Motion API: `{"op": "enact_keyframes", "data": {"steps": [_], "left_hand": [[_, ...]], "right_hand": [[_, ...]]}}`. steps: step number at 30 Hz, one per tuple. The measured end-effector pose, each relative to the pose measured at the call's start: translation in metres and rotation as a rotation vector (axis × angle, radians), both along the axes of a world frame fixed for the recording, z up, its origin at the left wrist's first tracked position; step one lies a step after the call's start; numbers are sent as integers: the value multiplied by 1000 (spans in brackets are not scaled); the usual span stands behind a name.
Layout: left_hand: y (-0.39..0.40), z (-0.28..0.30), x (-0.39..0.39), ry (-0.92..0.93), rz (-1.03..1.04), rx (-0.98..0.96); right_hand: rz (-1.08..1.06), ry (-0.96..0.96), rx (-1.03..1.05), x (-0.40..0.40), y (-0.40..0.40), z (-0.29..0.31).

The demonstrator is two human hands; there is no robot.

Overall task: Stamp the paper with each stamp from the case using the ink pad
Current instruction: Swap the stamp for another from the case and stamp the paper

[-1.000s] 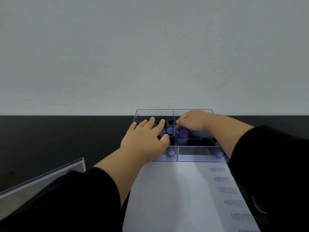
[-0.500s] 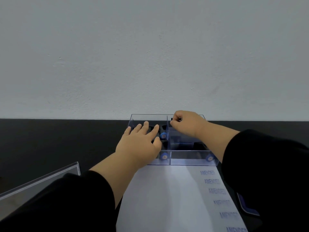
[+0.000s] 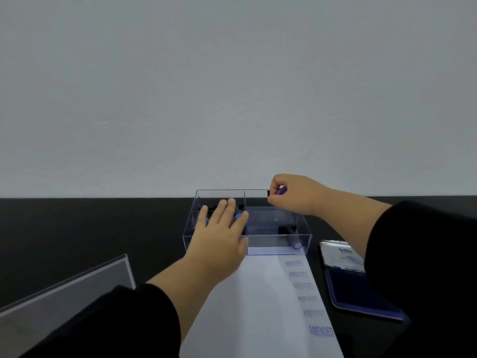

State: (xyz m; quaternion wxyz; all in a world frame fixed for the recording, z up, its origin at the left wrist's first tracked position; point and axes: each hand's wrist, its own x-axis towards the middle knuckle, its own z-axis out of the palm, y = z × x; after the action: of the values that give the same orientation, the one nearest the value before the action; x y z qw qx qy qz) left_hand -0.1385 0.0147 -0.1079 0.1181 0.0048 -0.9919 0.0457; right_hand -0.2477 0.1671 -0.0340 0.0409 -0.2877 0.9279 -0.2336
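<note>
A clear plastic case (image 3: 278, 248) with two compartments stands on the black table. My left hand (image 3: 220, 235) lies flat with straight fingers over its left compartment, covering several black stamps with blue caps. My right hand (image 3: 294, 196) pinches a stamp (image 3: 281, 190) with a purple cap, held above the case's back right rim. One more stamp (image 3: 290, 235) lies in the right compartment. White paper (image 3: 258, 306) lies in front of the case, with a column of blue "AMENDED" prints down its right side. An open blue ink pad (image 3: 358, 290) sits to the paper's right.
The case's clear lid (image 3: 64, 298) lies at the near left on the table. A plain white wall rises right behind the table's far edge. My dark sleeves cover the near corners of the view.
My right hand has lifted the purple-capped stamp out of the right compartment to above the back rim. The camera has shifted, bringing the ink pad into view. The left hand stays on the case.
</note>
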Motion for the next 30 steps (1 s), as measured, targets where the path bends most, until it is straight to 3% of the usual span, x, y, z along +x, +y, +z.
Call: {"op": "enact_keyframes", "data": {"steps": [6, 9, 15, 23, 30], "left_hand": [[22, 3, 44, -351, -299, -171], [30, 2, 60, -495, -243, -128], [49, -1, 82, -593, -51, 9], [79, -17, 96, -544, 189, 148], [82, -49, 121, -347, 193, 232]], "right_hand": [[-11, -34, 38, 36, 37, 14], [-29, -58, 66, 53, 53, 16], [-84, -85, 139, 86, 79, 12], [-274, -63, 103, 107, 109, 3], [-412, 4, -133, 119, 124, -20]]}}
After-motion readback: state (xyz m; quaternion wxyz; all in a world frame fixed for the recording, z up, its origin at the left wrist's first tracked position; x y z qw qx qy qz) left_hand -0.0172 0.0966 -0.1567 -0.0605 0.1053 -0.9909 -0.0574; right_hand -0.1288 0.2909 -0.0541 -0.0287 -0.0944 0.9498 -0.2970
